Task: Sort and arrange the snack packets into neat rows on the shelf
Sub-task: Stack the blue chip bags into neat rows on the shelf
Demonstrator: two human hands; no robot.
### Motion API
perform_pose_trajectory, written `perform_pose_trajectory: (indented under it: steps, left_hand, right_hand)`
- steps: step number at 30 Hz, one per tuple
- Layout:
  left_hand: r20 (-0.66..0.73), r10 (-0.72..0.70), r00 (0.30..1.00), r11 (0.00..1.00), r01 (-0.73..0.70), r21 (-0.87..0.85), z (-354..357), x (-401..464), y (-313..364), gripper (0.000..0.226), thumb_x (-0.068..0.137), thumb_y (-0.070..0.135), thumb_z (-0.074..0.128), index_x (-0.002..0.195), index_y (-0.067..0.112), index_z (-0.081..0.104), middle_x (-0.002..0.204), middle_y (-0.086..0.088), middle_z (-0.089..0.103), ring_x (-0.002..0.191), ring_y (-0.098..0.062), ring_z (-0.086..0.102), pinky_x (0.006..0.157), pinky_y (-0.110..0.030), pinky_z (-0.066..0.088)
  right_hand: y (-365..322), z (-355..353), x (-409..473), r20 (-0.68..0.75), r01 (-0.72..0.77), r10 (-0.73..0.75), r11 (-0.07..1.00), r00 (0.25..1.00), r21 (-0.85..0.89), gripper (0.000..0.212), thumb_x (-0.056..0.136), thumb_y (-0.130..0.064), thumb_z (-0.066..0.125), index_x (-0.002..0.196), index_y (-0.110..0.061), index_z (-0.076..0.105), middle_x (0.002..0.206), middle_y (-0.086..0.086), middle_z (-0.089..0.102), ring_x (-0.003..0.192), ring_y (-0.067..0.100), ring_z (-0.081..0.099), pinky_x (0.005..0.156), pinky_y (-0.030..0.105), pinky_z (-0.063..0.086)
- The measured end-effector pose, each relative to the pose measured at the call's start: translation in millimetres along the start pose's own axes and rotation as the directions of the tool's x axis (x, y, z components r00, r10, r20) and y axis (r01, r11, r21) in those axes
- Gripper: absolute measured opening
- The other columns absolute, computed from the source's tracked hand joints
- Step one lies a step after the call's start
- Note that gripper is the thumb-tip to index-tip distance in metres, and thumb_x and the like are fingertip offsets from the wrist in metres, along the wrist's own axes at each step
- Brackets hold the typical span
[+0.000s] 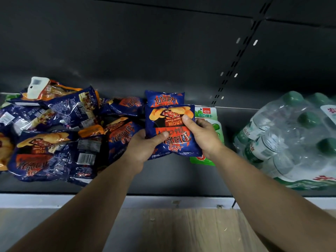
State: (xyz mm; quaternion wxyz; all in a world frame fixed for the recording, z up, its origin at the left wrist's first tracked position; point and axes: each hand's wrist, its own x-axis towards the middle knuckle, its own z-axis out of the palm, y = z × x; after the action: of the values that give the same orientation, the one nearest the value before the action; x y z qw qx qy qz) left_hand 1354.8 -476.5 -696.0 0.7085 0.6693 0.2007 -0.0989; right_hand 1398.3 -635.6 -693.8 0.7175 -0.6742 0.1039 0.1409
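Blue and orange plastic snack packet (171, 131) printed "Barbecue Flavor", upside down, above the dark shelf (163, 179), left hand (145, 146) and right hand (201, 135) gripping its sides, thumbs on front, green packet (209, 115) just behind

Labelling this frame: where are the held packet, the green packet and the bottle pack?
held packet (171, 131), head view, front face.
green packet (207, 113), head view, top edge.
bottle pack (291, 135), head view, plastic wrap.

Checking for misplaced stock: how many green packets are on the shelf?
2: both green packets lie overlapped just right of the blue packet held by both hands; others may be hidden.
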Motion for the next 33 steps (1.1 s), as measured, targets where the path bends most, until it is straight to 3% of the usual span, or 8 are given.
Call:
perform_pose_trajectory:
  steps: [4,9,16,19,21,25,30,33]
  left_hand:
    - [-0.142,-0.084,0.986,0.984,0.060,-0.165,-0.9,5.3,6.4,0.018,0.078,0.031,0.075,0.088,0.024,0.063,0.095,-0.002,0.070,0.087,-0.021,0.067,0.087,-0.037,0.052]
    - [-0.229,-0.175,0.957,0.893,0.057,-0.447,4.5,5.1,14.8,0.019,0.080,0.031,0.074,0.093,0.025,0.060,0.096,-0.003,0.070,0.083,-0.020,0.068,0.081,-0.037,0.055]
    - [-0.119,-0.163,0.979,0.929,0.112,-0.352,12.1,-1.5,2.5,0.042,0.082,0.039,0.068,0.117,0.018,0.058,0.109,-0.004,0.068,0.097,-0.021,0.067,0.084,-0.036,0.054]
    - [-0.162,-0.161,0.974,0.940,0.100,-0.327,-18.7,4.4,13.7,0.063,0.073,0.064,0.062,0.121,0.024,0.056,0.118,-0.002,0.063,0.104,-0.019,0.061,0.090,-0.035,0.046]
    - [-0.027,-0.153,0.988,0.963,0.143,-0.227,-39.3,7.5,18.7,0.085,0.061,0.069,0.057,0.132,0.024,0.050,0.135,-0.007,0.055,0.119,-0.026,0.054,0.102,-0.043,0.039]
    - [0.268,-0.210,0.940,0.963,0.246,-0.109,-33.2,-1.2,20.1,0.060,0.065,0.038,0.067,0.121,0.020,0.060,0.119,-0.009,0.067,0.107,-0.026,0.064,0.090,-0.043,0.050]
    - [0.013,-0.242,0.970,0.898,0.229,-0.376,-25.3,10.7,1.8,0.037,0.075,0.012,0.075,0.109,0.019,0.063,0.098,0.000,0.071,0.090,-0.018,0.067,0.073,-0.028,0.048]
    - [-0.070,-0.244,0.967,0.785,0.154,-0.600,-20.1,16.7,1.0,0.030,0.081,0.011,0.071,0.107,0.022,0.060,0.088,0.005,0.072,0.082,-0.016,0.069,0.061,-0.029,0.054]
  right_hand:
    - [1.0,-0.6,2.4,-0.042,-0.054,0.055,0.998,0.998,0.029,0.048,0.083,-0.046,0.063,0.112,-0.008,0.059,0.098,0.004,0.072,0.091,0.019,0.070,0.081,0.034,0.056]
    - [11.8,10.5,-2.8,0.106,-0.214,0.207,0.975,0.973,0.056,0.040,0.076,-0.055,0.057,0.100,-0.022,0.059,0.104,0.002,0.067,0.100,0.019,0.064,0.090,0.038,0.049]
    - [8.5,15.8,1.6,0.172,-0.190,0.150,0.950,0.974,0.247,0.014,0.085,-0.012,0.065,0.096,-0.021,0.064,0.084,-0.004,0.072,0.077,0.013,0.068,0.076,0.032,0.056]
    - [2.1,-5.4,4.8,0.226,-0.156,0.138,0.986,0.964,0.061,0.016,0.084,-0.008,0.065,0.094,-0.020,0.064,0.081,-0.005,0.073,0.077,0.013,0.068,0.073,0.030,0.055]
    - [-0.4,-16.1,5.6,0.313,-0.174,0.190,0.982,0.930,-0.076,0.022,0.077,-0.011,0.069,0.098,-0.017,0.065,0.087,-0.002,0.074,0.084,0.018,0.068,0.081,0.035,0.055]
    - [-4.4,-13.7,4.8,0.385,-0.185,0.251,0.962,0.888,-0.201,0.043,0.062,-0.020,0.077,0.102,-0.015,0.064,0.093,0.003,0.073,0.092,0.023,0.067,0.094,0.041,0.050]
    - [-0.7,-10.3,5.1,0.355,-0.229,0.224,0.973,0.908,-0.030,0.041,0.065,-0.042,0.065,0.097,-0.015,0.066,0.094,0.006,0.072,0.089,0.021,0.066,0.092,0.041,0.051]
    - [10.4,-7.7,2.1,0.347,-0.270,0.247,0.962,0.905,0.022,0.067,0.053,-0.065,0.069,0.106,-0.025,0.059,0.111,0.006,0.067,0.099,0.019,0.064,0.081,0.034,0.053]
